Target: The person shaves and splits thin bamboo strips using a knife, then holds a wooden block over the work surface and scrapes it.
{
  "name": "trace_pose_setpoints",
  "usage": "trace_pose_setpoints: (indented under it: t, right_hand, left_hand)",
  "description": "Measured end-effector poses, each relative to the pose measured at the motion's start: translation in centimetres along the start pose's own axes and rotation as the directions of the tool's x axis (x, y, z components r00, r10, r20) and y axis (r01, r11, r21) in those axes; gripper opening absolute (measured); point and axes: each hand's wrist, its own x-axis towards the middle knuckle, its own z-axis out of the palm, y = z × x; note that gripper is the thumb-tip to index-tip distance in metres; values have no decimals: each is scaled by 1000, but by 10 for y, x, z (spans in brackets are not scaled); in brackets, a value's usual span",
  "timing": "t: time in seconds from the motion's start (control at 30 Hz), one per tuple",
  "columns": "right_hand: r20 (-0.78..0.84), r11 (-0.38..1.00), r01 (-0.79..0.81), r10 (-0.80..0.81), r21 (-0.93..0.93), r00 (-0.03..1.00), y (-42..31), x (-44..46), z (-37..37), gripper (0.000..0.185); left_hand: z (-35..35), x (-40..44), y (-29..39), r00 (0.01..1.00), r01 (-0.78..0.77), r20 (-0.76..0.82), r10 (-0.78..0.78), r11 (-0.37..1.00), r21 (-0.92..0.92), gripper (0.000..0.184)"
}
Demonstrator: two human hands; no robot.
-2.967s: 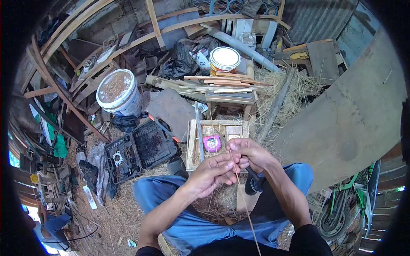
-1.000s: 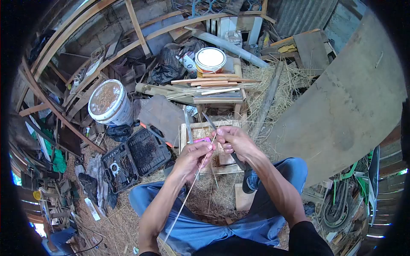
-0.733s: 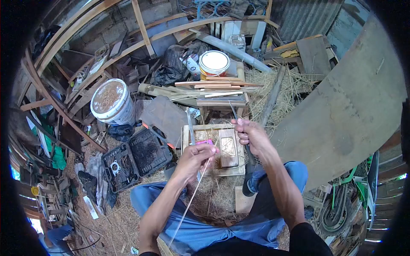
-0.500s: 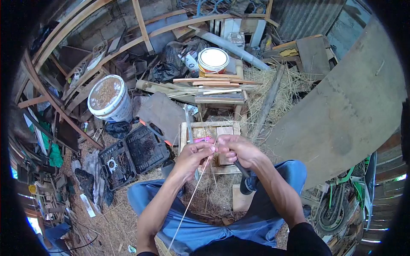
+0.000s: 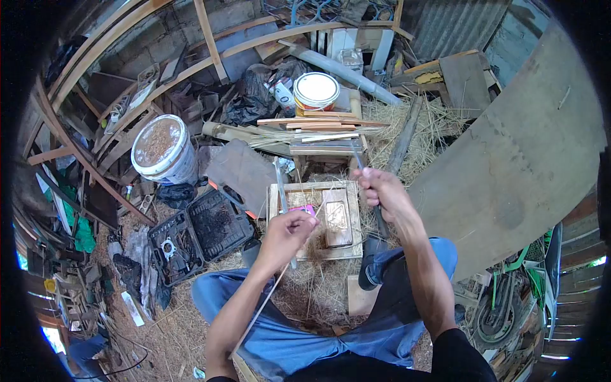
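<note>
One tray (image 5: 318,254) holds one pink tape measure (image 5: 309,209) and, along its right edge, one block (image 5: 339,240); left grip (image 5: 287,235) pinches one strip (image 5: 258,312), right grip (image 5: 384,193) wraps one knife (image 5: 380,224).

Soft light falls over the middle, where the white lid (image 5: 316,90) glares nearly blank. Bright chinks pierce the slatted wall (image 5: 578,250); black vignetting rounds the corners.

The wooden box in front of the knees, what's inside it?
In the box lie a hollowed block and a pink thing, partly showing. The left hand covers the near left part, so I can't see what's there.
</note>
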Motion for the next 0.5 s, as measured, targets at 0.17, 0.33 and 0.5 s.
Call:
trace_pose_setpoints:
  t: [0.17,0.33,0.5]
  right_hand:
    - [296,978,-184,150,93,943,11,-28,41,39]
    - [297,957,-252,201,146,933,16,-26,50,40]
    - [257,952,-284,247,118,934,26,-12,39,31]
  left_hand:
    - [-1,5,11,989,149,77,-130,928,-340,14]
    - [8,2,15,991,130,37,-125,942,-309,14]
    - [18,-1,9,991,127,3,-131,953,-275,12]
